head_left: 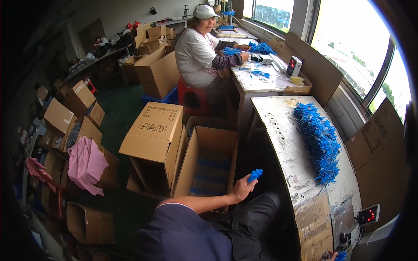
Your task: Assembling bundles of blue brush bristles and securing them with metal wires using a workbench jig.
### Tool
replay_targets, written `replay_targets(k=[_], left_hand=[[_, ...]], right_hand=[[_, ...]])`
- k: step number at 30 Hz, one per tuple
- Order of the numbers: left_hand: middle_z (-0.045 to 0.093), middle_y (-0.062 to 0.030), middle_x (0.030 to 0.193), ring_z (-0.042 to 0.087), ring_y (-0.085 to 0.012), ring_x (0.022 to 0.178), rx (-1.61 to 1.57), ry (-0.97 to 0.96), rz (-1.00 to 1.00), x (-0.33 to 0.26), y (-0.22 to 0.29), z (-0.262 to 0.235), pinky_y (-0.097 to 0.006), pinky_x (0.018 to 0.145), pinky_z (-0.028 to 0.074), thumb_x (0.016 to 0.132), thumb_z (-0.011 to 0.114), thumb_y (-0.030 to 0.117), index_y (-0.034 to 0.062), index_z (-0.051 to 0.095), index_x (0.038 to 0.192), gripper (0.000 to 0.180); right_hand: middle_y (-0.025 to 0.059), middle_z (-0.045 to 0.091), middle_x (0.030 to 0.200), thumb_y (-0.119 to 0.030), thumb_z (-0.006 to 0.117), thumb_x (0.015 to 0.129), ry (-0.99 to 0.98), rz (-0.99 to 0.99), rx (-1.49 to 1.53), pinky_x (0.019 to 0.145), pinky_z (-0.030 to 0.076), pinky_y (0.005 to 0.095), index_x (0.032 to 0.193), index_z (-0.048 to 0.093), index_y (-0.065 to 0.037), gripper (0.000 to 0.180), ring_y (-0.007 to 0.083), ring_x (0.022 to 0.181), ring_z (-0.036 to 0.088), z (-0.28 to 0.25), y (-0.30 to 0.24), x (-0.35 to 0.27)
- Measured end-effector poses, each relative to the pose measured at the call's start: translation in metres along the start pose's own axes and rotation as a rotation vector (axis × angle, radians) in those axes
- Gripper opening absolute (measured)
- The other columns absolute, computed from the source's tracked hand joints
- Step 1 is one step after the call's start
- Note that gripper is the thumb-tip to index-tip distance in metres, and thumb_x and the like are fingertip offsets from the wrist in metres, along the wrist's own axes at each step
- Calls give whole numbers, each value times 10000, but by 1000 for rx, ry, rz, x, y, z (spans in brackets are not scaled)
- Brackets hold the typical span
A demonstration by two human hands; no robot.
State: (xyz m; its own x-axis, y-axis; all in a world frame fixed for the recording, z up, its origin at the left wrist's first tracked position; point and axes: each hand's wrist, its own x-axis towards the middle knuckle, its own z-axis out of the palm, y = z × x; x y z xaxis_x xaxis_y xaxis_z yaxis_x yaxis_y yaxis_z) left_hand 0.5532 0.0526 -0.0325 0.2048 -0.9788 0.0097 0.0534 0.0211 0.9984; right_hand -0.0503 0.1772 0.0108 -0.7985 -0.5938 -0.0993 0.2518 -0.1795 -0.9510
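— Beside the worn white workbench (pixel 283 143), over on the person's left: what is the left hand (pixel 242 189) doing?

— It is closed around a small bundle of blue plastic ties (pixel 255 174), held out above the open cardboard box (pixel 209 163) on the floor. More blue bundles lie inside that box, at the bottom.

— And the right hand?

— Only a sliver of the right hand (pixel 327 256) shows at the lower edge, touching a few blue pieces (pixel 341 255). Whether it grips them, I cannot tell.

— What lies on the bench?

— A long heap of blue ties (pixel 320 141) along its far side, near the window, and a small counter with red digits (pixel 368 215) at the near corner.

— Anything else near the box?

— A second carton with printed flaps (pixel 152 135) stands touching it on the left, and pink cloth (pixel 85 164) hangs over another box farther left.

— Anyone else?

— A co-worker in a white cap (pixel 198 52) sits on a red stool (pixel 192 96) at the next table, both hands on blue ties (pixel 261 48), well apart from the person's own hands.
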Motion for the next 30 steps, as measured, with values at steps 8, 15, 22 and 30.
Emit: replay_targets(k=[8,15,22,30], left_hand=[[619,-23,665,580,-134,595,115,747,-222,113,-50,-181,-320,572,454,991,571,226,38,646,964,204],[718,-188,790,708,-331,755,403,1194,25,233,141,-347,-450,694,526,947,585,255,-50,688,877,330],[722,-174,797,718,-333,783,619,1050,70,233,172,-349,-457,722,535,948,591,275,-33,677,847,336],[647,-48,680,634,-173,677,607,262,-48,119,15,-102,-356,674,484,953,597,240,32,644,919,215]], right_hand=[[120,609,670,-201,634,919,145,-218,-88,429,337,280,769,613,-2,250,169,455,463,27,-7,-24],[95,571,655,-155,684,876,195,-234,2,426,318,267,756,581,-16,211,160,447,436,34,-23,-39],[111,583,669,-155,719,872,64,-194,48,432,322,288,751,573,-27,229,168,455,446,37,-16,-34],[89,581,646,-131,680,862,161,-187,16,435,322,280,704,607,-37,198,160,453,445,41,-17,-31]])
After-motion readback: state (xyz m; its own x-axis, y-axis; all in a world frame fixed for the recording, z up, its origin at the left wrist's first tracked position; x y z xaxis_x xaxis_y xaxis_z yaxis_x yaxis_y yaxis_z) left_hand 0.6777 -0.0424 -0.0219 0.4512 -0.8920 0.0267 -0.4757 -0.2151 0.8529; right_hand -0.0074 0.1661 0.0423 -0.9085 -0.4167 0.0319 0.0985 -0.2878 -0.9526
